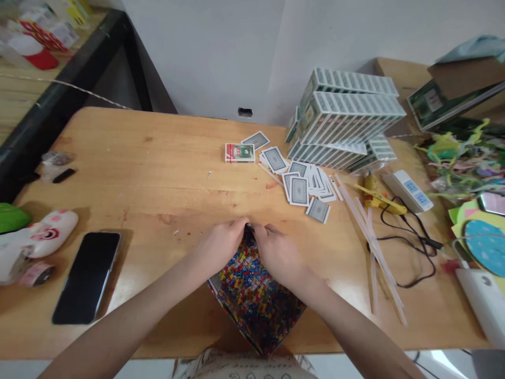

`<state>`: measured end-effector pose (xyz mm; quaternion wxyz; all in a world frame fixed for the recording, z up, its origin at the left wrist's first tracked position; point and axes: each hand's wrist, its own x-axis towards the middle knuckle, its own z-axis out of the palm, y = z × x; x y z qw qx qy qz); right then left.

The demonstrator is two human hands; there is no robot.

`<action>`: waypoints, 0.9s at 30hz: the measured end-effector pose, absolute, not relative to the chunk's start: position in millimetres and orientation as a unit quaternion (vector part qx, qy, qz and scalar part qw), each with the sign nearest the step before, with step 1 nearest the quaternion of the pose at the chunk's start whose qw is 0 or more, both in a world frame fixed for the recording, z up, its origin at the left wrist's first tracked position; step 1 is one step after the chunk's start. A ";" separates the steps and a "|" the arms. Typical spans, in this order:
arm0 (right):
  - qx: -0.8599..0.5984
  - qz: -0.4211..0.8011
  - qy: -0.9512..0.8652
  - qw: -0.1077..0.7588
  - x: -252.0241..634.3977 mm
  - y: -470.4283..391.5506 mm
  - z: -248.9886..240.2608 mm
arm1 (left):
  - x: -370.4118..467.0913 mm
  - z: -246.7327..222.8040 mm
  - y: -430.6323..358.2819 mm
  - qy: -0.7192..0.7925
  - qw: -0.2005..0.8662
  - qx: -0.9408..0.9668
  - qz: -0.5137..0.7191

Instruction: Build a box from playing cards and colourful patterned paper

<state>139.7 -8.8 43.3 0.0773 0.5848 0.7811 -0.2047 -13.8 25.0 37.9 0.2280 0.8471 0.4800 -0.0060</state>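
Note:
A folder-like item with a multicoloured patterned surface [256, 289] lies at the table's front edge, one corner toward the wall and the opposite one toward my body. My left hand [226, 239] is closed on its far corner from the left. From the right, my right hand [276, 250] closes on the same corner, its fingertips almost touching the left ones. A small dark piece shows between the fingertips; what it is cannot be made out. Beyond my hands lie scattered grey-backed playing cards [299, 190] and a red and green card box [240, 152].
Stacked card boxes [351, 113] stand at the back right. Glue sticks [371, 242], a yellow glue gun [373, 195], its cord and a power strip [408, 190] lie right. A black phone [87, 278] and a plush toy [51, 234] lie left.

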 end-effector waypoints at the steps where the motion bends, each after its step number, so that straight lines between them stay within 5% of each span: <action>1: 0.585 -0.202 0.782 0.078 139.6 -9.3 43.1 | -14.3 37.0 24.8 0.482 0.231 0.845 0.000; 20: 0.570 -0.201 0.795 0.052 143.8 -9.7 35.2 | -13.4 28.9 20.3 0.477 0.252 0.841 0.036; 27: 0.560 -0.124 0.808 -0.134 143.2 -24.2 40.9 | -10.8 36.9 13.3 0.512 0.231 0.827 0.002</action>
